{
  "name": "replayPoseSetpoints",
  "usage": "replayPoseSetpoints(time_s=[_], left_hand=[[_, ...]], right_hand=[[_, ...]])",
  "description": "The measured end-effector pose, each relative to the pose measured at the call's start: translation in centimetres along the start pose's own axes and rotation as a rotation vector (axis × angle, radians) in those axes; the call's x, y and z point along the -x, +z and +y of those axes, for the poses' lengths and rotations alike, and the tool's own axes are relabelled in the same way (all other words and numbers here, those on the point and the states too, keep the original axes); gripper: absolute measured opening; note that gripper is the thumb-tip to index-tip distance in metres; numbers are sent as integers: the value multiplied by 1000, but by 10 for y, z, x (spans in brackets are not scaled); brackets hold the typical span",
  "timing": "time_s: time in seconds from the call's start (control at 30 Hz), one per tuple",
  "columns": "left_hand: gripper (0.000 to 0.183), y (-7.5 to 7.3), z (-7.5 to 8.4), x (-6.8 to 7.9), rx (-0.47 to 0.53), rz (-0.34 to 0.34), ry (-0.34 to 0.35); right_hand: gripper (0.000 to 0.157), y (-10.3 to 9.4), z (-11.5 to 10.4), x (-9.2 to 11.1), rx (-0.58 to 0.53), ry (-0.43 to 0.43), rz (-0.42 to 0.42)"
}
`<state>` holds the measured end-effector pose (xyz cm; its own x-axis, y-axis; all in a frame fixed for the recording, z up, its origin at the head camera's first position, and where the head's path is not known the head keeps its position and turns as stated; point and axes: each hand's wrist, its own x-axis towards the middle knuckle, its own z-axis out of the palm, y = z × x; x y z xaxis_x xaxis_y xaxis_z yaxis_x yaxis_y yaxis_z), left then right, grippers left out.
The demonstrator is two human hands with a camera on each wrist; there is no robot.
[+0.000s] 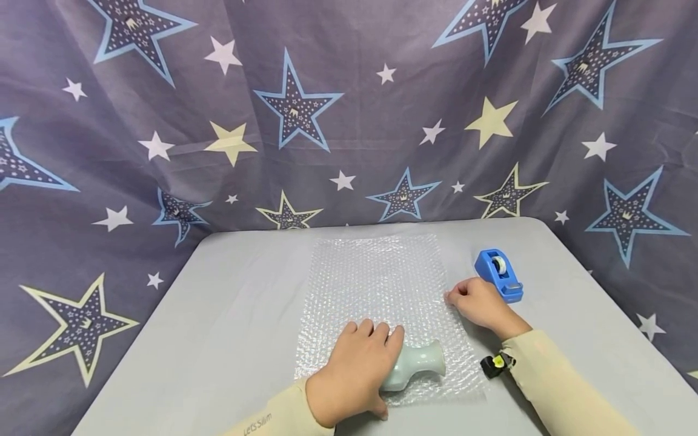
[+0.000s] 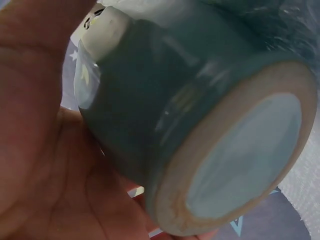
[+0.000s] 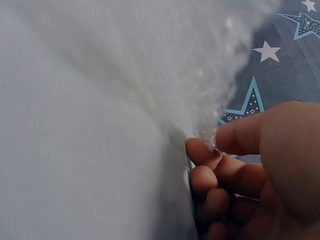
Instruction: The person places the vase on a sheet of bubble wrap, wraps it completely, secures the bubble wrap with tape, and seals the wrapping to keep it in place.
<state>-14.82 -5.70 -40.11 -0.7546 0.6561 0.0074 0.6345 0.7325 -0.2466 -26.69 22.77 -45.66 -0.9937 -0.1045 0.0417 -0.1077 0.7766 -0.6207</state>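
Observation:
A pale green glazed vase (image 1: 418, 362) lies on its side on the near part of a sheet of bubble wrap (image 1: 376, 272), its neck pointing right. My left hand (image 1: 357, 366) grips the vase's body from above; in the left wrist view the vase's round base (image 2: 240, 155) faces the camera beside the palm. At the sheet's right edge my right hand (image 1: 480, 303) pinches the bubble wrap between thumb and fingertips. The right wrist view shows the pinched edge of the bubble wrap (image 3: 205, 125) lifted a little. Most of the vase's body is hidden under my left hand in the head view.
A blue tape dispenser (image 1: 498, 275) with a roll of tape stands just beyond my right hand. The grey-white table (image 1: 234, 303) has rounded far corners. Behind it hangs a grey curtain (image 1: 349, 109) with a star print.

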Motion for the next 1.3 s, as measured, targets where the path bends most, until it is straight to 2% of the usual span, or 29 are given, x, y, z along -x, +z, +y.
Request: replayPoseSetpoints(time_s=[0.2, 0.47, 0.83, 0.93, 1.1, 1.3], left_hand=[[127, 2, -1, -1, 7, 13, -5], [123, 2, -3, -1, 1, 51, 24], [121, 0, -5, -1, -1, 59, 15], [107, 0, -6, 0, 6, 96, 14], [66, -2, -9, 1, 40, 153, 15], [59, -2, -13, 1, 58, 233, 31]], right_hand=[[23, -2, -2, 1, -2, -2, -15], [24, -3, -2, 1, 1, 7, -17], [24, -3, -3, 1, 0, 1, -19], [24, -3, -2, 1, 3, -6, -19], [23, -2, -1, 1, 6, -6, -17], [21, -1, -3, 2, 9, 0, -15]])
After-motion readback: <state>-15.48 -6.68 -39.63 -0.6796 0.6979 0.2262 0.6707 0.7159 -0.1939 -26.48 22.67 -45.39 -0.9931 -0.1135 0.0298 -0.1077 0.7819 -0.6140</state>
